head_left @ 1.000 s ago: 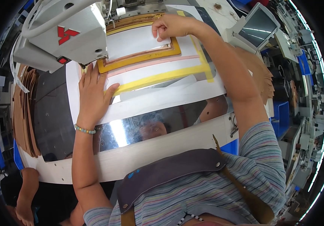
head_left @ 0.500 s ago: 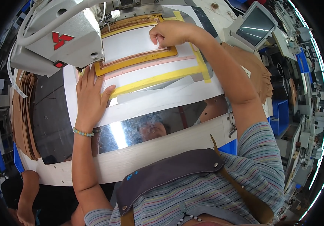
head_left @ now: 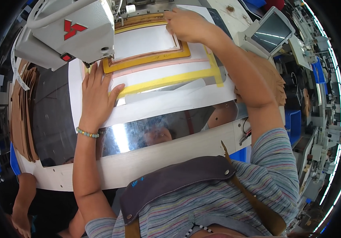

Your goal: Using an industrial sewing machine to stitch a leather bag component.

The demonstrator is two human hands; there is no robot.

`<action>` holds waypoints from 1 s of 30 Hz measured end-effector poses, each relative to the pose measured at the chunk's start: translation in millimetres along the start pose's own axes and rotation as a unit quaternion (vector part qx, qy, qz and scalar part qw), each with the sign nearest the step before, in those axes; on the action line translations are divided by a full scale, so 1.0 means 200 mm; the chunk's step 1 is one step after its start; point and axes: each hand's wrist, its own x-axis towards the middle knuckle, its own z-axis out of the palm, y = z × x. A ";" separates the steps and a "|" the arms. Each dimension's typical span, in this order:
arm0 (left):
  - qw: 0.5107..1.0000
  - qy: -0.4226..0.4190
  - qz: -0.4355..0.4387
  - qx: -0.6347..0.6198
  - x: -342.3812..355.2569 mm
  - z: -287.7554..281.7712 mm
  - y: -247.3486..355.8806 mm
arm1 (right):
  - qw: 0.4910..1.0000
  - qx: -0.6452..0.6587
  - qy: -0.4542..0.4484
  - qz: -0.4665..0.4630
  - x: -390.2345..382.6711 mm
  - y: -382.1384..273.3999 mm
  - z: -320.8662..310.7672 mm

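The right hand's fingers are curled together at the upper right part of the yellow frame; whether they pinch anything I cannot tell. The left hand lies palm down, empty, fingers slightly spread and thumb held away, just beside the frame's lower left corner. A white panel fills the frame, which lies on a larger white sheet with yellow tape near its front. A beaded bracelet circles the left wrist. Left of the frame hangs a pale machine head. Under the sheet, a shiny metal plate rests on the desk. A brown stack stands at far left; a screen sits at upper right.
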 end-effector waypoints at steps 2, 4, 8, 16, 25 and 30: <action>1.000 0.012 0.011 -0.003 0.01 0.00 0.00 | 0.995 0.102 0.024 -0.006 -0.03 0.04 0.03; 0.999 0.039 0.028 -0.007 0.01 0.02 0.00 | 0.969 0.235 0.035 -0.069 -0.04 0.04 0.07; 0.994 0.061 0.023 -0.088 0.02 0.06 -0.02 | 0.988 0.135 0.024 -0.068 -0.10 -0.07 0.16; 0.994 0.069 0.001 -0.082 0.01 0.15 0.00 | 0.991 0.064 0.076 -0.093 -0.03 -0.01 0.28; 0.991 0.079 0.005 -0.105 0.03 0.20 -0.01 | 0.918 0.384 0.058 -0.080 0.12 -0.13 0.10; 0.992 0.075 0.001 -0.102 0.02 0.18 0.00 | 0.727 0.677 -0.104 0.052 0.29 -0.30 0.22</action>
